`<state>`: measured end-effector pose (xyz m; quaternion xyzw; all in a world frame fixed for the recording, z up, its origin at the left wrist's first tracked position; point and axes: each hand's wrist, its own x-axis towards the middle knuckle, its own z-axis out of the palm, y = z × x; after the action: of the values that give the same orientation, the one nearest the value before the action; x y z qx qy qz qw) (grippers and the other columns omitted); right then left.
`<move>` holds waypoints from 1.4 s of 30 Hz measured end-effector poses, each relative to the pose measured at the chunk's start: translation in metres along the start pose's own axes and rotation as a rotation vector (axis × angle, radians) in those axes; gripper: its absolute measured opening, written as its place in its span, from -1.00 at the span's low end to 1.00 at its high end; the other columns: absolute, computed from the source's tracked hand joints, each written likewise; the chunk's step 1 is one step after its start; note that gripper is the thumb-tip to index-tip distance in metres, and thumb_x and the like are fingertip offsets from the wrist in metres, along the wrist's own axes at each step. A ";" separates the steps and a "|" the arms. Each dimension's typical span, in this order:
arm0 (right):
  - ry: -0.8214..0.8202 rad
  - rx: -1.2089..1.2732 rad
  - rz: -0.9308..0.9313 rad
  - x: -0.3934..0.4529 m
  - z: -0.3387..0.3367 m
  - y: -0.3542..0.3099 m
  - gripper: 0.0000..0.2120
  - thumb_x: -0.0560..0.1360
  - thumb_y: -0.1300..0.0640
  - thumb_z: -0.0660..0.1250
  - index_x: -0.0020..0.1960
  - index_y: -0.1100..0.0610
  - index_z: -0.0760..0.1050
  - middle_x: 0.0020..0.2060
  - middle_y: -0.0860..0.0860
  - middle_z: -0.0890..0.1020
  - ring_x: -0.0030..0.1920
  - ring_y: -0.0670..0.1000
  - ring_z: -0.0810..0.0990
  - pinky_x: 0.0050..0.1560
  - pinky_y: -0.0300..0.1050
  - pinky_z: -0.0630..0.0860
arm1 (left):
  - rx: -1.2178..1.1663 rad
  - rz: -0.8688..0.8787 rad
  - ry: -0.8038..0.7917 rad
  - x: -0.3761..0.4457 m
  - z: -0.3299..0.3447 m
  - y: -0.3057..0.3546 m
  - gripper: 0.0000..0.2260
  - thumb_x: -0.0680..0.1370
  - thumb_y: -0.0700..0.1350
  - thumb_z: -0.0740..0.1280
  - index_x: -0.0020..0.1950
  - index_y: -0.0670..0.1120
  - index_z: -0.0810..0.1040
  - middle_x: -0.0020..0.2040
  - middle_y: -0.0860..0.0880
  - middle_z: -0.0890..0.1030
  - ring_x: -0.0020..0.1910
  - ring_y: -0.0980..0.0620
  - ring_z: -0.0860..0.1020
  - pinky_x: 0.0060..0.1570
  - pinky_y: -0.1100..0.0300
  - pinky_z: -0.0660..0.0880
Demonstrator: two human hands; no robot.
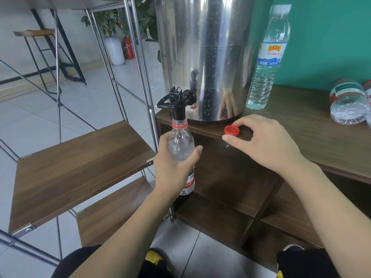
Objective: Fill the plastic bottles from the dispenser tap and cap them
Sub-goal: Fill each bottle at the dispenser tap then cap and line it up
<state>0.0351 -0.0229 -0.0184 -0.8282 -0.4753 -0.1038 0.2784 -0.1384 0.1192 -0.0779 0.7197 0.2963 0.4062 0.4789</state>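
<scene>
From the head camera, the left hand (176,163) grips a clear plastic bottle (181,145) around its middle, fingers and thumb curled round the body. The bottle stands upright just off the near left corner of the wooden cabinet (321,137), its open mouth directly under the black tap (177,103), the spout meeting or entering the neck. A red ring sits round the neck, and a red and white label shows below the hand. The bottle looks clear; how much water is in it cannot be told.

The right hand (265,141) rests on the near edge of the cabinet top, its fingers loosely bent. The fingertips touch a red cap (231,130) that lies open side up on the wood; the thumb reaches along the front edge below it. Whether the cap is actually pinched is unclear.

The tap juts from the base of a shiny steel dispenser (204,57) standing on the cabinet. To its right a capped, water-filled bottle (267,57) with a blue label stands upright against the green wall. Further right, bottles lying on their sides (349,103) rest on the top. A wood and metal shelf unit (80,163) stands to the left.
</scene>
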 end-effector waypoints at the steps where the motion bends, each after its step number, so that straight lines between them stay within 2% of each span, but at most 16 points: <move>1: 0.001 -0.001 -0.001 0.000 0.000 0.000 -0.63 0.48 -0.37 0.33 0.12 -0.15 0.58 0.05 -0.18 0.61 0.01 -0.07 0.55 0.03 -0.01 0.56 | -0.004 0.000 0.001 0.000 0.000 0.000 -0.33 0.39 0.17 0.56 0.41 0.05 0.38 0.26 0.11 0.56 0.23 0.08 0.57 0.26 0.10 0.55; 3: 0.001 -0.003 -0.003 0.000 0.000 0.000 -0.62 0.48 -0.37 0.33 0.12 -0.14 0.59 0.05 -0.18 0.61 0.01 -0.07 0.55 0.03 -0.01 0.56 | -0.008 -0.003 0.000 0.000 0.001 0.001 -0.32 0.37 0.20 0.54 0.40 0.07 0.38 0.26 0.11 0.57 0.22 0.09 0.57 0.25 0.12 0.54; 7: 0.007 0.015 -0.006 0.000 0.000 0.000 -0.67 0.48 -0.35 0.34 0.08 -0.15 0.59 0.02 -0.18 0.61 -0.01 -0.07 0.55 0.02 0.00 0.56 | -0.005 0.001 0.001 0.001 0.000 -0.001 -0.40 0.43 0.09 0.58 0.38 0.08 0.39 0.21 0.17 0.56 0.19 0.16 0.57 0.18 0.24 0.52; 10: 0.006 0.014 -0.009 0.000 0.000 0.000 -0.67 0.47 -0.35 0.33 0.07 -0.16 0.59 0.01 -0.18 0.61 -0.01 -0.06 0.56 0.03 0.01 0.56 | -0.011 0.002 0.002 0.001 0.000 -0.002 -0.41 0.44 0.08 0.58 0.37 0.09 0.39 0.19 0.20 0.56 0.18 0.19 0.57 0.12 0.32 0.50; 16: 0.006 0.007 -0.014 0.000 0.000 0.000 -0.67 0.48 -0.34 0.34 0.08 -0.15 0.59 0.01 -0.18 0.61 0.00 -0.07 0.56 0.01 -0.02 0.55 | -0.013 0.006 0.004 0.001 0.000 -0.003 -0.41 0.44 0.09 0.58 0.36 0.08 0.40 0.22 0.15 0.58 0.20 0.14 0.58 0.21 0.17 0.54; 22: 0.004 0.003 -0.012 0.000 -0.001 -0.001 -0.65 0.48 -0.35 0.33 0.10 -0.14 0.59 0.03 -0.18 0.61 0.00 -0.08 0.56 0.02 -0.04 0.55 | 0.001 0.006 0.006 0.001 0.000 -0.002 -0.39 0.41 0.16 0.57 0.35 0.12 0.38 0.23 0.17 0.56 0.21 0.15 0.57 0.26 0.12 0.54; 26: 0.002 0.000 -0.011 0.000 0.000 0.000 -0.64 0.48 -0.35 0.33 0.11 -0.14 0.60 0.02 -0.18 0.61 -0.01 -0.08 0.55 0.00 -0.04 0.56 | 0.000 -0.001 0.000 0.001 0.000 -0.001 -0.42 0.44 0.09 0.58 0.36 0.12 0.37 0.24 0.15 0.56 0.22 0.14 0.57 0.29 0.06 0.54; 32: 0.005 0.006 -0.010 0.000 0.000 0.000 -0.64 0.48 -0.36 0.33 0.11 -0.14 0.60 0.02 -0.18 0.61 -0.01 -0.08 0.56 0.01 -0.01 0.57 | 0.000 0.001 -0.003 0.000 0.000 -0.001 -0.39 0.44 0.11 0.57 0.38 0.09 0.37 0.27 0.12 0.56 0.24 0.10 0.56 0.31 0.01 0.54; 38: 0.008 0.011 -0.007 -0.001 0.000 0.000 -0.65 0.48 -0.36 0.34 0.10 -0.15 0.59 0.02 -0.19 0.60 -0.01 -0.07 0.56 0.01 -0.03 0.56 | -0.005 0.001 -0.004 0.000 0.001 -0.001 -0.36 0.37 0.21 0.52 0.37 0.10 0.38 0.24 0.16 0.56 0.21 0.14 0.57 0.26 0.10 0.54; 42: 0.001 0.006 -0.004 0.000 0.000 0.000 -0.63 0.48 -0.37 0.32 0.10 -0.15 0.59 0.04 -0.18 0.61 0.00 -0.07 0.55 0.00 -0.04 0.54 | -0.006 -0.002 -0.012 0.000 0.001 0.000 -0.37 0.42 0.14 0.56 0.39 0.09 0.37 0.26 0.13 0.56 0.23 0.12 0.56 0.27 0.10 0.53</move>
<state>0.0351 -0.0232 -0.0181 -0.8264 -0.4771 -0.1033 0.2806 -0.1379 0.1191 -0.0785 0.7202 0.2928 0.4025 0.4833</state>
